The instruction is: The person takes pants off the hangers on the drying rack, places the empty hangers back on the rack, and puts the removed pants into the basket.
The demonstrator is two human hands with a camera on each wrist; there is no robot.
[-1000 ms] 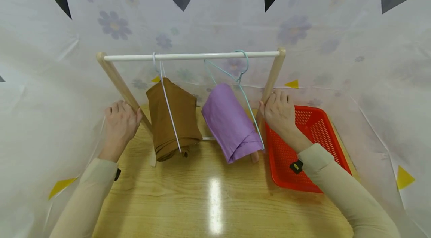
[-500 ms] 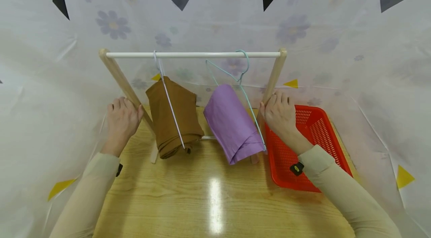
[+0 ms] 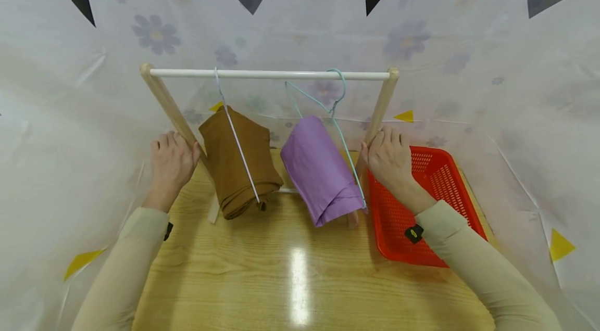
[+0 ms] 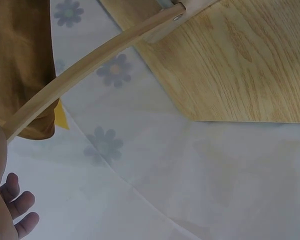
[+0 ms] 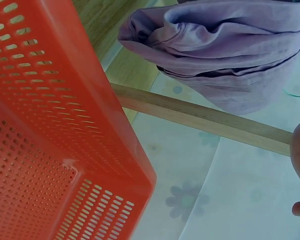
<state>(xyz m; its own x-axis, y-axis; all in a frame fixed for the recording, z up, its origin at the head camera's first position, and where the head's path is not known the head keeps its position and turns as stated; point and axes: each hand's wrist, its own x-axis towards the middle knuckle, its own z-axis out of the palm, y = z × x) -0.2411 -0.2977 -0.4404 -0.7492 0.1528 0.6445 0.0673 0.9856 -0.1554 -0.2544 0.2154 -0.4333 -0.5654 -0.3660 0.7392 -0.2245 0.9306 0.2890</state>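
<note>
A small clothes rack (image 3: 276, 75) with a white bar and wooden posts stands on the table. My left hand (image 3: 172, 160) grips its left post, thumb along the wood; in the left wrist view, curled fingers (image 4: 23, 204) show beside the post. My right hand (image 3: 390, 158) holds the right post the same way. From the bar hang folded brown trousers (image 3: 241, 159) on a lilac hanger (image 3: 238, 143), and a folded purple garment (image 3: 321, 169) on a mint-green hanger (image 3: 344, 141). Both hang at a slant between my hands.
A red perforated basket (image 3: 384, 247) stands at the right, close beside the right post and under my right forearm. The wood-grain table (image 3: 234, 279) extends in front of the rack. White flowered sheeting (image 3: 300, 24) with triangle stickers encloses the back and sides.
The rack's left end and my left hand have shifted slightly right and away from me. Both hung garments sway a little. My right hand stays nearly in place.
</note>
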